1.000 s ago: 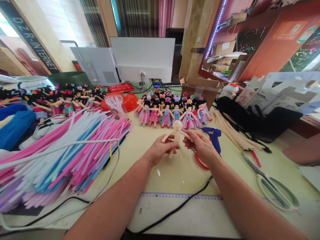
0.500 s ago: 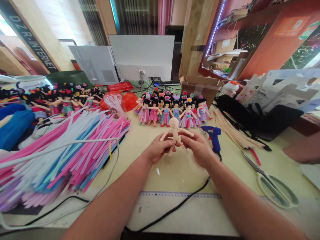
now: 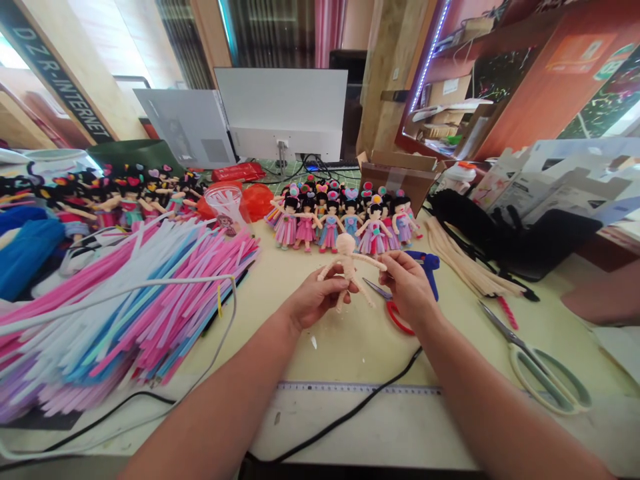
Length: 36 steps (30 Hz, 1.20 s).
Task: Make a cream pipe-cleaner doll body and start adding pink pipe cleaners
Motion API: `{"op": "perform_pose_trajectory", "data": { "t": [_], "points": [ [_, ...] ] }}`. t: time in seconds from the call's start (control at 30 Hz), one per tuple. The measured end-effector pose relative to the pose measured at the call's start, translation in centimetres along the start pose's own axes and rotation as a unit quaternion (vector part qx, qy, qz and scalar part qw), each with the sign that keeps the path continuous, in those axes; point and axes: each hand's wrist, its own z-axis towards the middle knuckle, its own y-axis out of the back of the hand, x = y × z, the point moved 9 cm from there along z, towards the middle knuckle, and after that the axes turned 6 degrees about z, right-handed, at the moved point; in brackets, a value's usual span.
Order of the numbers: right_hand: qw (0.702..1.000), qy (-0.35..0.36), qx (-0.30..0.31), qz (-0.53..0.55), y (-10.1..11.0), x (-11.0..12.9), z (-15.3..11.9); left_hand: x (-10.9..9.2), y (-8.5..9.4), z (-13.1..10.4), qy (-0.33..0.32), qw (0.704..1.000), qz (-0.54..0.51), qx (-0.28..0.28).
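Note:
A bare beige doll body [image 3: 346, 268] made of pipe cleaners, with a round head, two arms and two legs, is held upright above the table. My left hand [image 3: 320, 293] is closed round its lower body and a leg, thumb in front. The fingertips of my right hand [image 3: 407, 280] pinch the end of the doll's arm on the right side. Below and partly behind the right hand lie red-handled scissors [image 3: 399, 317]. A blue glue gun [image 3: 430, 272] sits just beyond that hand, partly covered by it.
Several finished dolls in dresses [image 3: 330, 223] stand ahead. Coloured pipe cleaners [image 3: 150, 300] are heaped at left, beige ones [image 3: 470, 260] at right. Large scissors [image 3: 545, 373] lie at right. A black cable [image 3: 340, 427] crosses the ruler [image 3: 320, 387] at the front.
My right hand has shifted from the doll's body outward to its arm end, and that arm is stretched straighter. The red-handled scissors now show below it. My left hand keeps its hold.

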Motion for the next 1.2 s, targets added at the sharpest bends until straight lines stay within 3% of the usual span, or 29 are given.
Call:
{"op": "perform_pose_trajectory", "data": {
  "t": [0.3, 0.63, 0.8, 0.87, 0.97, 1.07, 1.2],
  "points": [
    [0.995, -0.055, 0.080, -0.029, -2.7, -1.1, -1.2, 0.0, 1.2, 0.1, -0.008, 0.999, 0.022, -0.037],
    [0.998, -0.055, 0.026, -0.021, -1.7, -0.3, -1.2, -0.6, 2.3, 0.7, -0.054, 0.996, -0.015, -0.076],
    [0.999, -0.041, 0.023, 0.025, -2.1, 1.9, -1.2, -0.8, 4.2, 0.8, -0.057, 0.990, -0.028, -0.125],
    [1.000, -0.007, 0.023, 0.019, -2.1, 4.4, 0.4, -0.4, 4.9, 0.9, -0.045, 0.988, -0.043, -0.143],
    [0.997, 0.065, -0.003, -0.043, -1.3, 9.6, 5.1, 0.1, 5.4, 1.0, -0.031, 0.985, -0.067, -0.158],
    [0.969, 0.108, -0.091, -0.202, 0.6, 14.2, 11.2, 0.2, 5.6, 0.9, -0.028, 0.981, -0.085, -0.169],
    [0.934, 0.118, -0.160, -0.296, 2.3, 16.8, 18.2, 0.1, 6.0, 0.6, -0.029, 0.978, -0.102, -0.181]
  ]
}}
